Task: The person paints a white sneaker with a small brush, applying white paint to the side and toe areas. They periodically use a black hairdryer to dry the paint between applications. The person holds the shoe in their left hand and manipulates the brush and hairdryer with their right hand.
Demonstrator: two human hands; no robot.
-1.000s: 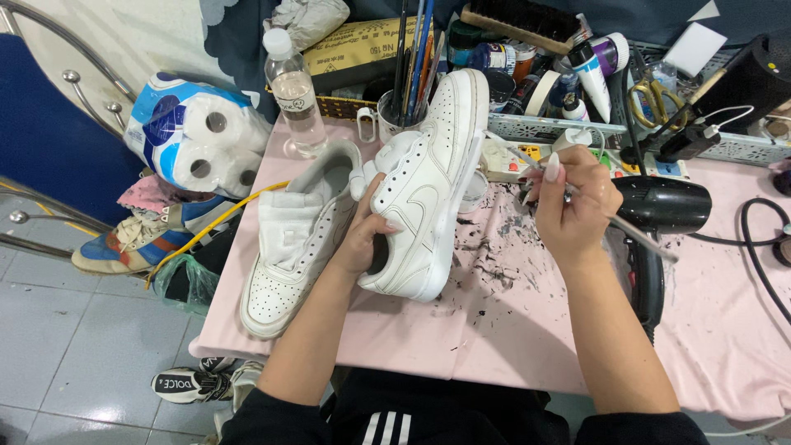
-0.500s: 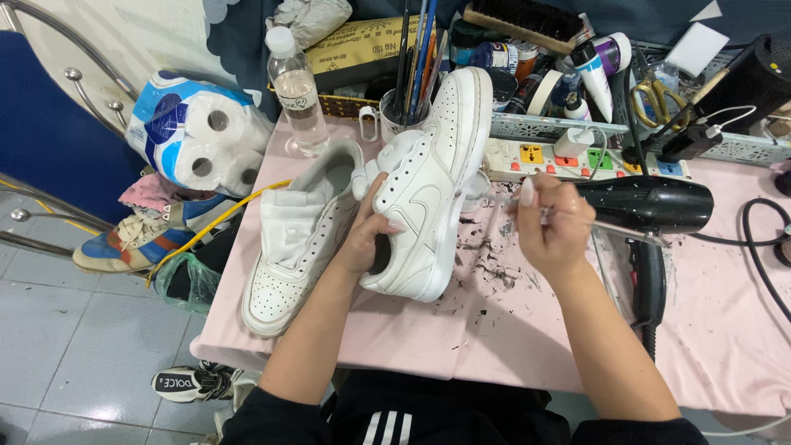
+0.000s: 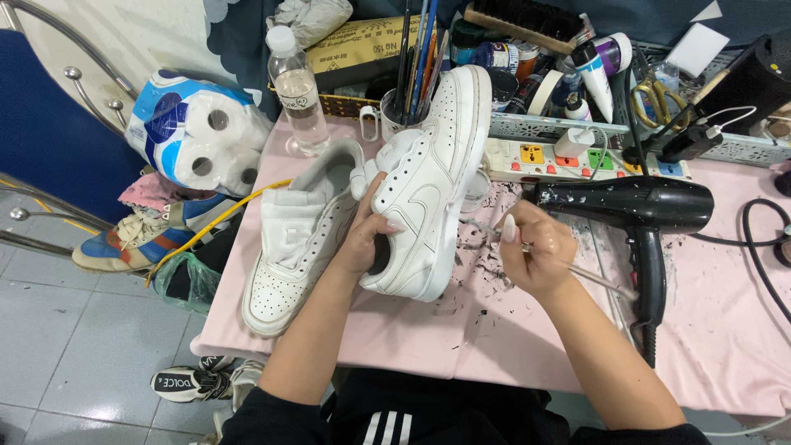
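Note:
My left hand [image 3: 367, 235] grips a white sneaker [image 3: 428, 181] by its collar, fingers tucked into the opening, holding it tilted on its side with the sole facing right. My right hand [image 3: 535, 255] is closed around a thin paintbrush [image 3: 577, 270], its tip pointing left towards the sneaker's sole edge. A second white sneaker [image 3: 297, 239] lies flat on the pink table cover [image 3: 511, 338] just left of the held one.
A black hair dryer [image 3: 634, 206] lies right of my right hand. Behind are a water bottle [image 3: 298, 91], a cup of brushes [image 3: 404, 115], a power strip [image 3: 560, 156], paint tubes and scissors [image 3: 655, 99]. Toilet rolls [image 3: 194, 132] and shoes sit at left.
My right hand has moved down and left, from near the hair dryer towards the sneaker's sole, bringing the brush with it. The left hand and sneaker stay put.

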